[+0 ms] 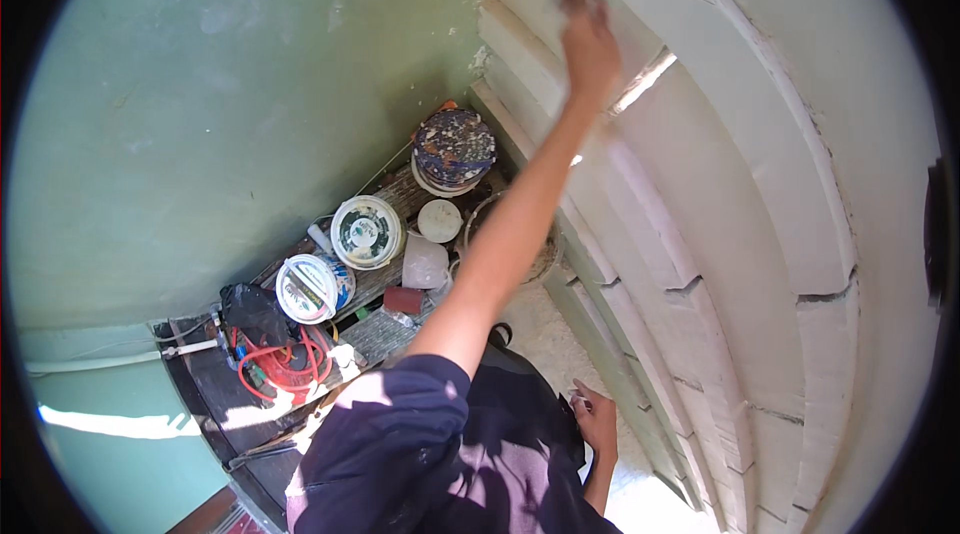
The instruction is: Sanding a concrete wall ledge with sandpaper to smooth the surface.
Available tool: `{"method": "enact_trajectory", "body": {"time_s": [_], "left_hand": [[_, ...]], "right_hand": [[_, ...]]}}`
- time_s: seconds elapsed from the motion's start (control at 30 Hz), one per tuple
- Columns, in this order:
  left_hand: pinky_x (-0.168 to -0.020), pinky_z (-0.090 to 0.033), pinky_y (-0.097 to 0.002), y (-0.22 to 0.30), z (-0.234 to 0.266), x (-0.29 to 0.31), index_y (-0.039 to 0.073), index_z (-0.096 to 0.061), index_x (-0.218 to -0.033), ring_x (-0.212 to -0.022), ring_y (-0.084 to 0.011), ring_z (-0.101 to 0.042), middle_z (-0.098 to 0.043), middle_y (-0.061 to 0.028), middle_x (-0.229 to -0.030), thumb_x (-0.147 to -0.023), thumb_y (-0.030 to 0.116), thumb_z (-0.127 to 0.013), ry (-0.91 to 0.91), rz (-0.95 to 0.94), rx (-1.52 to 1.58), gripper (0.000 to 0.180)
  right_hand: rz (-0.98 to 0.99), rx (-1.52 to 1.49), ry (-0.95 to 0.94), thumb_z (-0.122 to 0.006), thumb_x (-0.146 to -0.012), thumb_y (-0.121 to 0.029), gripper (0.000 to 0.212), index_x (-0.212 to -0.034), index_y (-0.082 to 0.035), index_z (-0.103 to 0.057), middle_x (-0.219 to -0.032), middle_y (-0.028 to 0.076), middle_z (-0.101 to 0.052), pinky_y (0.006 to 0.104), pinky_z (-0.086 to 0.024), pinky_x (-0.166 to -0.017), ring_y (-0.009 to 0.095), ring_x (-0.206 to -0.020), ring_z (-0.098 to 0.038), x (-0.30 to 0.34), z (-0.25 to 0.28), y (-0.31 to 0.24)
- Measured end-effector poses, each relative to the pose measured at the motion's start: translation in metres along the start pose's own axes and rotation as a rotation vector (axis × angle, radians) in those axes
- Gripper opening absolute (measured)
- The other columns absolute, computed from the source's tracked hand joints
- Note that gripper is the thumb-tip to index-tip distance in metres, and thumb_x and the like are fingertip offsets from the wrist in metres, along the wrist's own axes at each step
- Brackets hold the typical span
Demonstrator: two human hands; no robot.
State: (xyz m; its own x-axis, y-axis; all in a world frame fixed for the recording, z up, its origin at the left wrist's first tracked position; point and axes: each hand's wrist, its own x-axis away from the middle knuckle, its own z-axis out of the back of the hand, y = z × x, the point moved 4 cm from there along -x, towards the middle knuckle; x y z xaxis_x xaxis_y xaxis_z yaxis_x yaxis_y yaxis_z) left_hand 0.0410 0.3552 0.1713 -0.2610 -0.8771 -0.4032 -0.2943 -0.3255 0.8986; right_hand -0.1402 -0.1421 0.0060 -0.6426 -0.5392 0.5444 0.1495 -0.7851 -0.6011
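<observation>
My left hand (588,29) is raised at the end of a stretched arm, against the pale stepped panels (700,174). It is blurred, with the fingers closed round a small dark-edged thing that I cannot make out. Low beside my body, my right hand (595,419) has its fingers curled together. Something small and whitish shows at the fingertips, too little to name. A narrow bright gap (643,81) lies between panels close to my left wrist.
Along the green wall (250,84), planks carry a white lidded bucket (367,233), another white bucket (307,290) and a paint-spattered bucket (454,147). A reddish block (403,300) lies near them. Coiled red hose (285,369) sits at the left. Dark joints cross the panels.
</observation>
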Motion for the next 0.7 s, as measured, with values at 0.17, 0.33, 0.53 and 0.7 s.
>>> {"method": "enact_trajectory", "body": {"time_s": [0.17, 0.33, 0.53, 0.7], "left_hand": [[-0.103, -0.047, -0.0471, 0.019, 0.001, 0.038, -0.007, -0.037, -0.150, -0.127, -0.0437, -0.056, -0.046, -0.0362, -0.146, -0.104, 0.007, -0.047, -0.093, 0.059, -0.005, 0.049], [-0.108, -0.044, -0.0426, 0.004, -0.027, 0.074, -0.006, -0.033, -0.152, -0.136, -0.0415, -0.051, -0.052, -0.0324, -0.142, -0.103, 0.004, -0.050, -0.022, -0.379, -0.193, 0.053], [-0.057, -0.043, -0.0485, -0.001, 0.011, -0.011, -0.001, -0.046, -0.141, -0.060, -0.0385, -0.060, -0.063, -0.0257, -0.075, -0.103, 0.006, -0.050, 0.017, -0.011, -0.170, 0.039], [-0.121, -0.029, -0.0471, 0.030, -0.025, 0.090, -0.011, -0.030, -0.152, -0.149, -0.0481, -0.026, -0.032, -0.0297, -0.159, -0.102, 0.002, -0.047, -0.170, -0.177, -0.003, 0.055]], "right_hand": [[-0.036, -0.017, 0.039, -0.060, -0.092, -0.016, 0.040, -0.130, -0.007, -0.069, -0.105, 0.020, -0.076, 0.0367, -0.057, -0.087, 0.029, -0.092, -0.075, 0.006, -0.008, 0.016], [0.017, 0.075, -0.020, -0.062, -0.090, -0.016, 0.041, -0.130, -0.007, -0.069, -0.103, 0.020, -0.076, 0.0355, -0.057, -0.084, 0.025, -0.088, -0.075, 0.001, -0.008, 0.010], [-0.063, -0.085, 0.115, -0.061, -0.091, -0.017, 0.040, -0.129, -0.007, -0.070, -0.103, 0.024, -0.074, 0.0363, -0.056, -0.085, 0.031, -0.093, -0.074, 0.001, 0.001, 0.000], [-0.023, -0.022, -0.020, -0.060, -0.091, -0.016, 0.040, -0.129, -0.007, -0.069, -0.105, 0.022, -0.075, 0.0365, -0.056, -0.086, 0.031, -0.094, -0.075, -0.012, -0.009, 0.006]]}}
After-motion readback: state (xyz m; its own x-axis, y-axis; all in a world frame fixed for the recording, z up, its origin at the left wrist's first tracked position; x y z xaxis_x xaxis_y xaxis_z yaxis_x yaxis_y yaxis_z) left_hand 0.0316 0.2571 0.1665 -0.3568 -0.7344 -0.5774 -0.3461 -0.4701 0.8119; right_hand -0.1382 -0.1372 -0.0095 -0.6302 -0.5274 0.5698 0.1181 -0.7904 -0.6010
